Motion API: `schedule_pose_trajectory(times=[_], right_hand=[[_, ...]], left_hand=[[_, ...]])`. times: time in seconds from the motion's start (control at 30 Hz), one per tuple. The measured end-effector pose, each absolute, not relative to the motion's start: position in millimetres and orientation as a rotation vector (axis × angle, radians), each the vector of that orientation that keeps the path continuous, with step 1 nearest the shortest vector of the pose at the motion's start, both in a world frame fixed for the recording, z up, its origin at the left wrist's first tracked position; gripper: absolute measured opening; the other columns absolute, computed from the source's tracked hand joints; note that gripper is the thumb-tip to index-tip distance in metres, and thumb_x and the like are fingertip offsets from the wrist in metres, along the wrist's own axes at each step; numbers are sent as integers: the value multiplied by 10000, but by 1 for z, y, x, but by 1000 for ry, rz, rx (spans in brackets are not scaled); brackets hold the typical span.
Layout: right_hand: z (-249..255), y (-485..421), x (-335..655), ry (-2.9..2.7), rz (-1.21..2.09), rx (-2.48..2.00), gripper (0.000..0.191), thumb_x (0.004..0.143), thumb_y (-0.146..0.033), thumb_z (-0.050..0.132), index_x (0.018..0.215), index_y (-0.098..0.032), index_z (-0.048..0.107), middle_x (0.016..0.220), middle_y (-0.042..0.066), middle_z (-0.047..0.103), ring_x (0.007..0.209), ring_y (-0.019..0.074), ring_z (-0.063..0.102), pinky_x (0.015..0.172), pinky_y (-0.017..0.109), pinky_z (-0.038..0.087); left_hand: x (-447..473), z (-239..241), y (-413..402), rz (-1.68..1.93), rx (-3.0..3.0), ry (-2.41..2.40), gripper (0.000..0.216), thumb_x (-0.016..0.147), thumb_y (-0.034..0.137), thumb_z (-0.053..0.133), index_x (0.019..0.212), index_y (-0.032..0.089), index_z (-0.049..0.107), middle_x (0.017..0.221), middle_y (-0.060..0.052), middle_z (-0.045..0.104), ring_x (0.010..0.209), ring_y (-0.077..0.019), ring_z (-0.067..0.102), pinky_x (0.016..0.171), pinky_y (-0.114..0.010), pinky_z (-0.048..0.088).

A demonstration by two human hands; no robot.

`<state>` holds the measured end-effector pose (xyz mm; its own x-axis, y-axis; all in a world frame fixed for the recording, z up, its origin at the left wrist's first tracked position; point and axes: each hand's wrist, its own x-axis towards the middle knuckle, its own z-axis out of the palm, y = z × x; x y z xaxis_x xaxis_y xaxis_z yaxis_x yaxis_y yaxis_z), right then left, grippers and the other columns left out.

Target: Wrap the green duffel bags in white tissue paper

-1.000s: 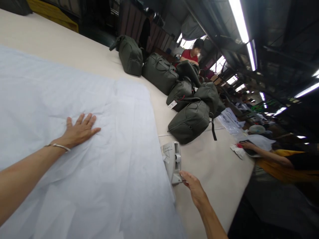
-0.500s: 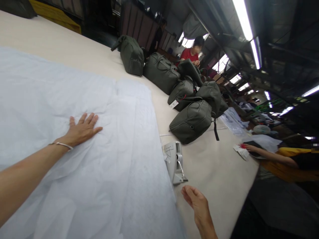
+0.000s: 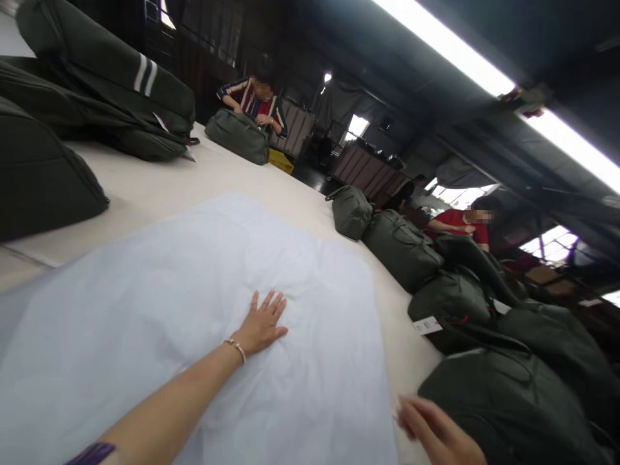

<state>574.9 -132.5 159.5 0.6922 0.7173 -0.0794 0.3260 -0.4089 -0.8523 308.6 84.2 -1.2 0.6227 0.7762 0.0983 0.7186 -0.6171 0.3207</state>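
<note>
My left hand point(image 3: 263, 326) lies flat with fingers spread on a large thin white sheet point(image 3: 329, 387), which has wrinkles around the palm. A silver bracelet point(image 3: 236, 349) circles the left wrist. At the lower right, my right hand point(image 3: 438, 431) is slightly blurred, its thumb and fingers pinched together beside the sheet's right edge. A small pale bit shows at those fingertips, too blurred to name. Close to the right hand is a dark green bag point(image 3: 513, 400) with a carry handle.
More dark green bags point(image 3: 402, 248) line the table's right side, one bearing a white tag point(image 3: 427, 325). Other bags point(image 3: 116, 84) stand at the left. Across the table point(image 3: 300, 200), a person in a striped top point(image 3: 249, 97) handles a bag point(image 3: 237, 135); another wears red point(image 3: 455, 223).
The view has swung left, bringing the left-hand bags and the striped-top person into sight. The tape dispenser has left view. My left hand stays flat on the sheet; my right stays pinched.
</note>
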Motion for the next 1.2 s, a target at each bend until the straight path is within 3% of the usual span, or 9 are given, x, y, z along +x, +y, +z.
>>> schedule_pose_trajectory(times=[0.13,0.33,0.63,0.83,0.93,1.0,1.07,1.13,1.2], right_hand=[[158,32,527,-1304,831,-1782,414,682,-369,716,1040,-185,622,636,-3,682,613,187,624,604,306,502],[99,194,512,-1408,864,-1946,110,725,-225,642,759,-185,546,633,11,683,564,118,624,526,208,435],[37,243,546,-1514,768,-2290,184,628,-188,760,610,-190,577,521,20,640,486,160,591,522,258,421],[34,232,567,-1476,540,-2411,396,546,-468,866,657,-185,613,636,81,674,678,231,658,615,296,450],[42,219,574,-1421,457,-2404,440,644,-574,781,757,-169,655,670,90,691,656,234,655,609,308,458],[50,212,573,-1387,365,-2378,471,809,-600,602,889,-142,683,780,132,723,717,249,674,654,330,480],[53,202,562,-1384,231,-2320,545,937,-549,372,1132,-122,647,1073,176,713,955,264,673,803,354,491],[45,190,544,-1519,131,-2206,568,975,-483,282,1370,-142,507,1390,153,561,1262,249,532,1011,372,411],[28,176,522,-1781,122,-2083,601,976,-473,324,1481,-153,379,1548,118,381,1440,243,315,1153,422,259]], left_hand=[[309,-9,87,357,2577,1203,644,957,534,426,1513,217,349,1597,-106,256,1498,-335,130,1164,-699,52],[312,-12,87,342,2550,1207,676,949,546,436,1529,221,318,1602,-94,216,1495,-357,128,1166,-719,56],[312,-6,86,295,2497,1195,724,938,612,402,1548,247,267,1600,-79,222,1496,-358,112,1177,-717,70],[311,-4,86,297,2503,1179,701,952,591,389,1544,231,278,1597,-99,218,1496,-358,116,1171,-723,73],[310,-5,86,326,2516,1163,707,955,615,361,1542,231,282,1600,-99,214,1497,-360,108,1164,-732,57],[310,-5,85,315,2504,1163,725,954,638,339,1541,216,284,1604,-98,195,1499,-361,92,1162,-734,45],[310,-4,85,298,2486,1160,736,955,642,334,1540,199,284,1603,-106,186,1499,-363,88,1160,-738,46],[310,-5,85,311,2494,1161,740,953,645,340,1539,197,286,1604,-105,187,1499,-363,92,1163,-734,50],[310,-6,85,344,2527,1175,737,953,644,345,1540,203,281,1606,-96,198,1500,-356,96,1166,-727,55]])
